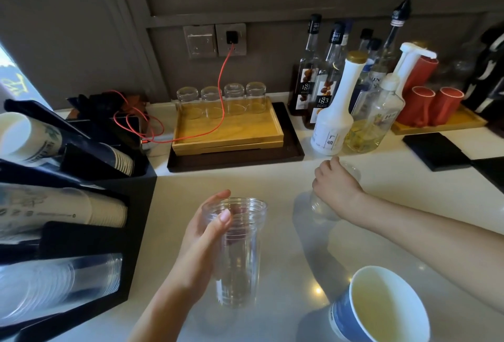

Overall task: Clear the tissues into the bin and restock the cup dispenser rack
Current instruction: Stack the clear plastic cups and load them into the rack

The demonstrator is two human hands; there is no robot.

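Note:
My left hand (203, 235) grips a stack of clear plastic cups (237, 254), held upright above the white counter (272, 183) at centre. My right hand (336, 186) reaches out and curls over a second clear plastic cup (321, 206) that lies on its side on the counter. The black cup dispenser rack (131, 205) stands at the left. It holds paper cups (109, 212) in its upper slots and clear cups (81, 276) in the lowest slot. No tissues or bin are in view.
A blue paper cup (381, 306) stands at the near right edge. A wooden tray with upturned glasses (229, 126) sits at the back on a black tray, a red cable (221, 88) draped over it. Syrup bottles (331, 112), red mugs (433, 104) and black mats (436, 151) stand at the right.

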